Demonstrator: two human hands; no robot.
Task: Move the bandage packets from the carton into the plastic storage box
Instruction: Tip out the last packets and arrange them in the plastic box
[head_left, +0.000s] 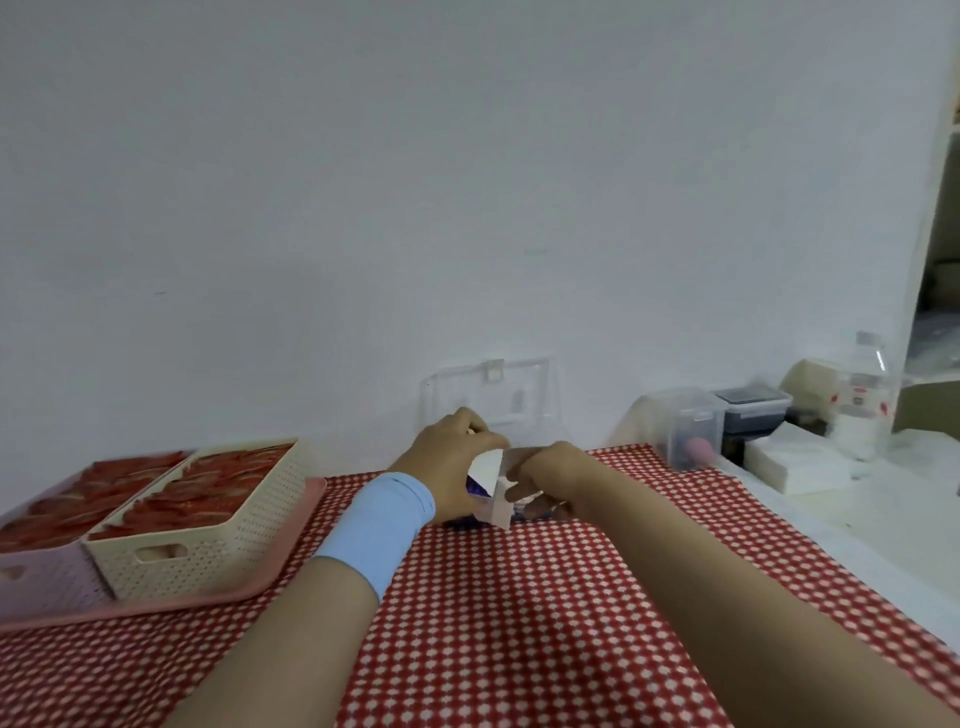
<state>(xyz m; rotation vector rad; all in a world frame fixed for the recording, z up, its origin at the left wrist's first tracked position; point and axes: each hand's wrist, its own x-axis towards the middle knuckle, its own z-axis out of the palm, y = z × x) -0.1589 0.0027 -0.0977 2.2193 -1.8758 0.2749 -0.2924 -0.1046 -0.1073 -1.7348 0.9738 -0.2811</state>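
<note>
A small white and blue carton (491, 486) stands on the red checked tablecloth (519, 623) near the wall. My left hand (452, 457), with a light blue wristband, grips the carton's left side and top. My right hand (545, 478) curls round the carton's right side, fingers at its open flap. Behind both hands a clear plastic storage box (491, 389) stands with its lid raised against the wall. The bandage packets are hidden inside the carton.
At the left, a cream basket (208, 540) and a pink basket (47, 571) of red packets sit on a pink tray (291, 551). At the right stand a small clear container (691, 426), a dark box (753, 410), a tissue stack (800, 462) and a bottle (865, 395).
</note>
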